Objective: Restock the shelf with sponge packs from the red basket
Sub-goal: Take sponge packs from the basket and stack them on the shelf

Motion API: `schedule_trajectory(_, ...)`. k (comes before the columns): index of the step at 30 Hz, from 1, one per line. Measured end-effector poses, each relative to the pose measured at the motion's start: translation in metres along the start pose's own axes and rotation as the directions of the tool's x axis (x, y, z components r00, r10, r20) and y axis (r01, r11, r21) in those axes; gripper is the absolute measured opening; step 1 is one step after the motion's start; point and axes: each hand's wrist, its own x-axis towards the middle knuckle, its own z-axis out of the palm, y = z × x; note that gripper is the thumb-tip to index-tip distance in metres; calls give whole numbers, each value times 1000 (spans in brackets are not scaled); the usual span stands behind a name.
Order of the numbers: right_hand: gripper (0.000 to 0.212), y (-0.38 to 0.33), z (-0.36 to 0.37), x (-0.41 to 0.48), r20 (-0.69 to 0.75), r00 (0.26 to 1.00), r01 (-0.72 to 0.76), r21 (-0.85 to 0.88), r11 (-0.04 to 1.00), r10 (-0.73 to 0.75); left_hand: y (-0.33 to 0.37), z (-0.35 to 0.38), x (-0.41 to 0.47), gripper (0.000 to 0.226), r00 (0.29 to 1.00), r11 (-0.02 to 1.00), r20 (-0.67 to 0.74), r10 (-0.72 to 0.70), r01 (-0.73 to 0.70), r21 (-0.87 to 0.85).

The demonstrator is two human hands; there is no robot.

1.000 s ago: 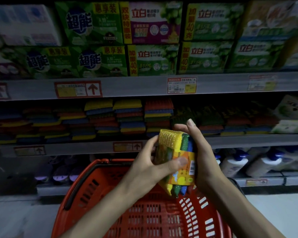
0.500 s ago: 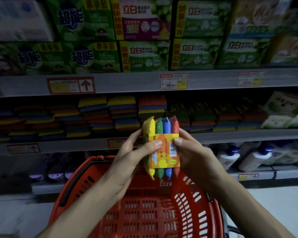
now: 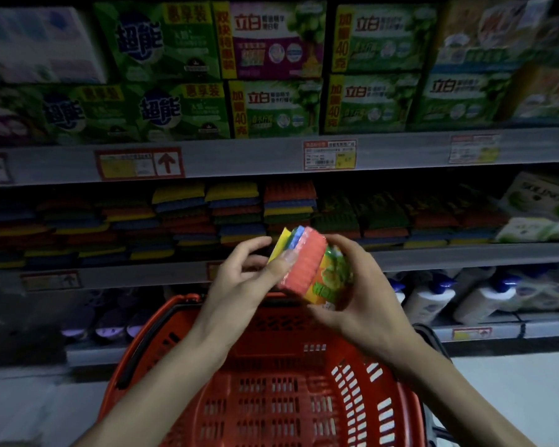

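A sponge pack [image 3: 304, 262] with red, blue and yellow sponges and an orange-green label is held between both hands above the red basket [image 3: 271, 382]. My left hand [image 3: 239, 282] grips its left side, thumb on the red sponge. My right hand [image 3: 352, 291] curls round the labelled right side. The pack is tilted, red face toward me. Behind it, the middle shelf [image 3: 433, 253] carries stacks of sponge packs [image 3: 233, 214]. The basket interior that shows holds nothing visible.
The top shelf bears green and purple detergent boxes [image 3: 271, 108]. White pump bottles [image 3: 433, 298] stand on the lower shelf at right, dark items at lower left. Price tags [image 3: 329, 154] line the shelf edges. Pale floor lies either side of the basket.
The pack has been turned between my hands from upright with the label facing me to tilted with the red sponge face toward me. The view has shifted slightly.
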Motion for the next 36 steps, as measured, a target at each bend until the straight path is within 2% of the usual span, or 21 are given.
schedule_trajectory(2,93,2,3,-2,-4,994,109,-129,986,-110,-2,0,2,65,1000,998,11,7,-7,59)
schedule_trajectory(5,93,5,-1,-2,13,975,219,-253,942,-223,-9,-2,5,80,999,997,33,-33,31,71)
schedule_trajectory(8,99,7,-7,-2,28,975,218,-279,935,-219,-13,-3,8,75,997,995,46,-58,53,88)
schedule_trajectory(11,107,3,-10,-4,-70,997,11,-30,999,-13,-16,-4,12,63,996,997,-35,-79,78,-9)
schedule_trajectory(13,107,0,-15,-7,-98,971,-196,191,962,217,-18,-2,13,61,990,984,-59,-128,119,-132)
schedule_trajectory(15,90,-3,-19,-10,-31,902,-364,485,795,432,-18,2,13,64,985,959,-40,-165,151,-239)
schedule_trajectory(17,63,-8,-19,-15,79,845,-435,676,595,528,-18,8,11,69,987,948,-14,-159,148,-282)
schedule_trajectory(20,35,-17,-11,-27,93,821,-442,727,525,563,-22,20,9,67,998,984,-16,-61,57,-171)
schedule_trajectory(24,32,-15,-3,-38,179,759,-482,800,357,626,-24,31,11,58,997,996,17,69,-68,-61)
schedule_trajectory(27,34,-11,-4,-37,201,736,-485,823,295,647,-26,39,16,60,990,990,19,137,-137,-11)
schedule_trajectory(29,37,-9,-7,-36,170,741,-448,845,290,649,-28,46,19,62,985,985,12,174,-174,18)
schedule_trajectory(36,30,-1,-22,-30,-43,749,-290,875,386,661,-25,70,27,58,959,953,-38,281,-275,126)
